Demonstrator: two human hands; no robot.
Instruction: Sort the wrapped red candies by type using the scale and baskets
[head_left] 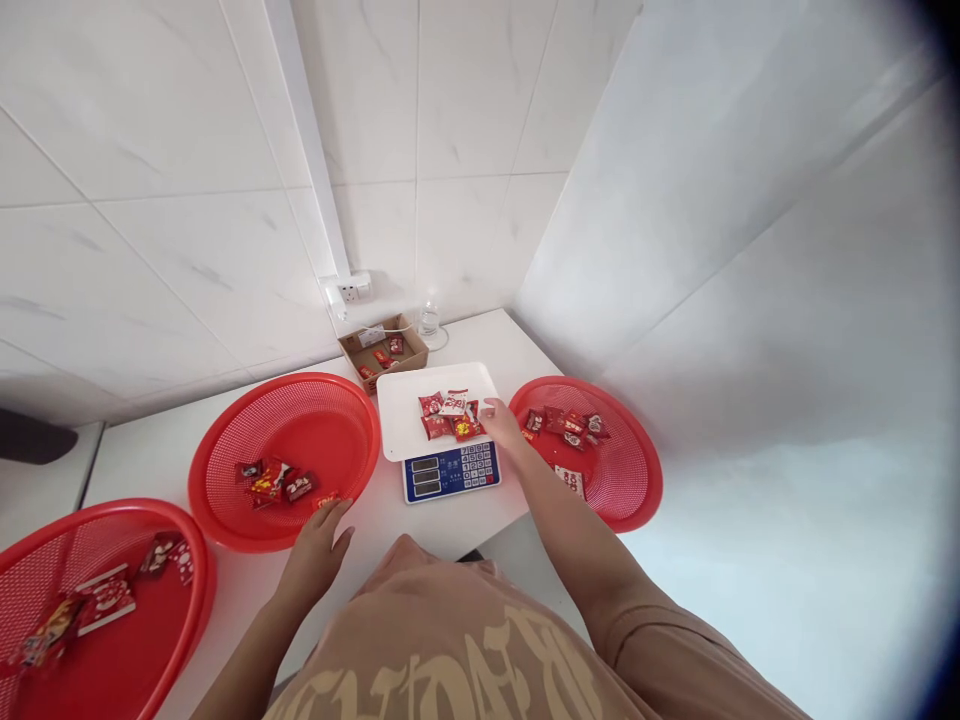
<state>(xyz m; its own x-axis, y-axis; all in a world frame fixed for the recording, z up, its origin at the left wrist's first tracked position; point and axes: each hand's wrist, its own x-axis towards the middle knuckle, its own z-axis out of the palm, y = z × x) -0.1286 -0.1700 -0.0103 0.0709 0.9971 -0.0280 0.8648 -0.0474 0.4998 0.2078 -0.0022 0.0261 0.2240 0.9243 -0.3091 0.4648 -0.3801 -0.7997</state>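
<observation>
With the right hand (pixel 501 420) loosely open on the packets (pixel 450 415) on the scale (pixel 442 425), add singly; left hand (pixel 319 545), by the scale's left basket (pixel 285 455), grips a packet

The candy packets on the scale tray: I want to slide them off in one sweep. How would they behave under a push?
The candy packets look small, flat and crinkly, so probably light and prone to scatter. They overlap in a loose heap, so some may ride over others. The white scale tray looks smooth, so they likely slide easily.
</observation>
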